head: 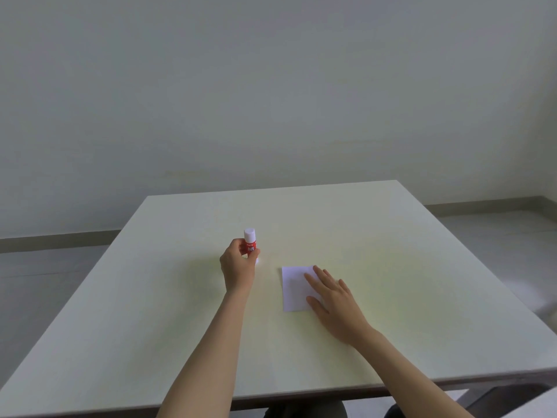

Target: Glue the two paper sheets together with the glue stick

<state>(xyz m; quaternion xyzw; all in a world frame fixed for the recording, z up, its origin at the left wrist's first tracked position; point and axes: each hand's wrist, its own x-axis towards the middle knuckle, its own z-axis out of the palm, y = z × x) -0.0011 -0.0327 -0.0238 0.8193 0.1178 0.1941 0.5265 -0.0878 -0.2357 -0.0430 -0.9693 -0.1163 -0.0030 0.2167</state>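
Left grip (238,263) clasping one glue stick (250,241) — one paper (294,286)

One glue stick (250,244), one visible paper sheet (297,286), two hands, one table (301,221).

We look from one wide-angle head camera, facing forward and down over the near edge of the tabletop (331,224), arms reaching away from us, the wall (271,86) beyond.
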